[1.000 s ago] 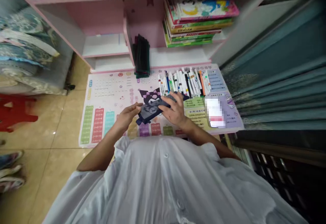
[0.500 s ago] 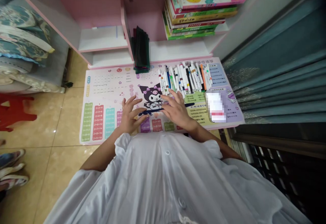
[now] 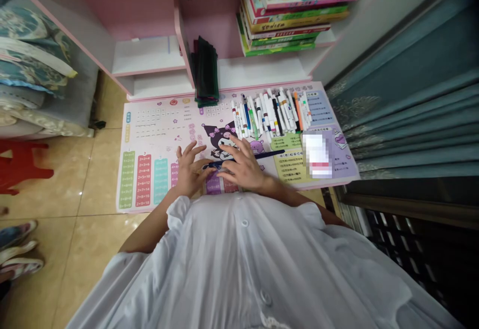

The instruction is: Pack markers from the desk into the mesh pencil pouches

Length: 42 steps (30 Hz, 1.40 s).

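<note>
A long, narrow dark blue strip [image 3: 270, 154], perhaps ribbon or cord, lies across the printed desk mat, its left end bunched or looped. At that left end, my left hand [image 3: 190, 170] has thumb and forefinger close together on the strip, the other fingers raised and spread. My right hand [image 3: 245, 166] lies palm down over the middle of the strip, thumb and forefinger closed around it near my left fingertips. The strip's right part runs out free past my right hand. My fingers partly hide the bunched end.
Several markers [image 3: 273, 113] lie in a row behind my right hand. A blurred-out white object [image 3: 318, 155] rests on the mat [image 3: 157, 119] at right. Dark mesh pouches [image 3: 206, 72] lean on the shelf divider, and stacked books [image 3: 288, 25] fill the right shelf. A red stool [image 3: 28, 165] stands at left.
My right hand has moved left and slightly towards me along the strip, closer to my left hand. My left thumb and forefinger have come nearer each other at its bunched end.
</note>
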{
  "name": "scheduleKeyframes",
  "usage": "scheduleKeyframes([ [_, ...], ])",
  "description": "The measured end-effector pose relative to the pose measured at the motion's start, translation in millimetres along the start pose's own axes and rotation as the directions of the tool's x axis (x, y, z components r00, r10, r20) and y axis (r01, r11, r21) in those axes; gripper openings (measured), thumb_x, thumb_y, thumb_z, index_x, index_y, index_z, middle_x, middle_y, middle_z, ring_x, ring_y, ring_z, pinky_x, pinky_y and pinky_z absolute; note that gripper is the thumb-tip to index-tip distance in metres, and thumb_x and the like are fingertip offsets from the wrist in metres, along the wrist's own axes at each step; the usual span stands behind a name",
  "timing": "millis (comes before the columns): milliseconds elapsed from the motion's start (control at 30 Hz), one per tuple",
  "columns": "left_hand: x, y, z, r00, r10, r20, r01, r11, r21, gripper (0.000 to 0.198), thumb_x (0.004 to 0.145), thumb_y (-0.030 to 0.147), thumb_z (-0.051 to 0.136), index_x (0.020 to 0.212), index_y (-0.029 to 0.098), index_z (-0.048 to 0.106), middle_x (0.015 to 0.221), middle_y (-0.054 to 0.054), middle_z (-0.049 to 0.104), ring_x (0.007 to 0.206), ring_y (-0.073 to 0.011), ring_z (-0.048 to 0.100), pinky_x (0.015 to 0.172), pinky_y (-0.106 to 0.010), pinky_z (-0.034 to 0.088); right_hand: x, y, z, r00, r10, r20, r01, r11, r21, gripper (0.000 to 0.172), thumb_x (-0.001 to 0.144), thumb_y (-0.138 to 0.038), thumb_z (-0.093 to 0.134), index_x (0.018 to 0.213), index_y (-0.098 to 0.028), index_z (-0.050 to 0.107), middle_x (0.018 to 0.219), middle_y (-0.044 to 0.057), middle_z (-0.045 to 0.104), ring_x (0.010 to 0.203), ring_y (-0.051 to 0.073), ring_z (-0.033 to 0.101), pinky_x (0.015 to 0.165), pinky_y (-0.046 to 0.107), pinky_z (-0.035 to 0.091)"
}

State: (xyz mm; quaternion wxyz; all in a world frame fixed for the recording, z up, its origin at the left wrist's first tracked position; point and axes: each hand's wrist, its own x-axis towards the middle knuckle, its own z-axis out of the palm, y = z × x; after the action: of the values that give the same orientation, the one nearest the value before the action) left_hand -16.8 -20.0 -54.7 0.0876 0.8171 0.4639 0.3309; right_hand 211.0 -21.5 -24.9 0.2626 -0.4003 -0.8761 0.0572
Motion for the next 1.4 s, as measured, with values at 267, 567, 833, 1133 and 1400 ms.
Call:
scheduleKeyframes([
  [267, -1.4, -3.3, -1.0, 1.0, -0.025, 0.014, 0.024, 1.0, 0.01, 0.027, 0.09, 0.052, 0.063, 0.088, 0.027, 0.073, 0.129, -0.007, 0.066, 0.141, -0.0298, 0.044, 0.119, -0.059, 0.015, 2.5, -7.7, 8.0, 0.998, 0.035, -0.049, -0.037, 0.998, -0.041, 0.032, 0.092, -0.043, 0.063, 0.072, -0.02, 0.073, 0.14, 0.012, 0.061, 0.147, 0.038, 0.035, 0.115, 0.064, 0.032],
  [567, -0.3, -2.4, 0.9, 0.999, -0.018, 0.027, 0.018, 1.0, -0.004, 0.025, 0.091, 0.049, 0.063, 0.088, 0.027, 0.073, 0.131, -0.008, 0.065, 0.142, -0.0303, 0.043, 0.118, -0.06, 0.016, 4.5, -15.4, 12.1, 0.986, 0.163, -0.043, -0.162, 0.987, 0.016, 0.026, 0.092, -0.037, 0.062, 0.076, -0.022, 0.075, 0.148, 0.009, 0.055, 0.154, 0.036, 0.022, 0.118, 0.062, 0.03],
  [833, -0.2, 0.4, -1.8, 0.999, -0.02, 0.029, 0.02, 0.999, -0.031, 0.024, 0.091, 0.05, 0.063, 0.09, 0.029, 0.074, 0.132, -0.007, 0.064, 0.144, -0.0312, 0.04, 0.119, -0.061, 0.013, 4.5, -16.9, 12.6, 0.981, 0.186, -0.054, -0.183, 0.982, 0.044, 0.022, 0.09, -0.029, 0.06, 0.073, -0.021, 0.071, 0.149, 0.009, 0.053, 0.156, 0.034, 0.014, 0.119, 0.063, 0.029],
  [1133, 2.1, -1.1, -0.9, 0.999, -0.028, 0.038, 0.029, 0.999, -0.025, 0.025, 0.09, 0.052, 0.064, 0.088, 0.03, 0.076, 0.131, -0.006, 0.064, 0.143, -0.0324, 0.041, 0.118, -0.063, 0.013, 5.5, -14.7, 6.2, 0.972, 0.235, -0.024, -0.233, 0.97, 0.065, 0.019, 0.09, -0.026, 0.058, 0.074, -0.02, 0.067, 0.149, 0.012, 0.053, 0.155, 0.035, 0.015, 0.117, 0.066, 0.029],
  [1400, 2.4, -0.5, 0.8, 0.998, -0.039, 0.043, 0.041, 0.998, -0.041, 0.025, 0.09, 0.051, 0.064, 0.089, 0.03, 0.076, 0.132, -0.006, 0.063, 0.144, -0.0327, 0.039, 0.119, -0.064, 0.012, 4.3, -13.5, 1.8, 0.969, 0.246, -0.011, -0.245, 0.968, 0.053, 0.019, 0.09, -0.026, 0.058, 0.073, -0.021, 0.066, 0.149, 0.011, 0.053, 0.155, 0.036, 0.019, 0.116, 0.069, 0.026],
])
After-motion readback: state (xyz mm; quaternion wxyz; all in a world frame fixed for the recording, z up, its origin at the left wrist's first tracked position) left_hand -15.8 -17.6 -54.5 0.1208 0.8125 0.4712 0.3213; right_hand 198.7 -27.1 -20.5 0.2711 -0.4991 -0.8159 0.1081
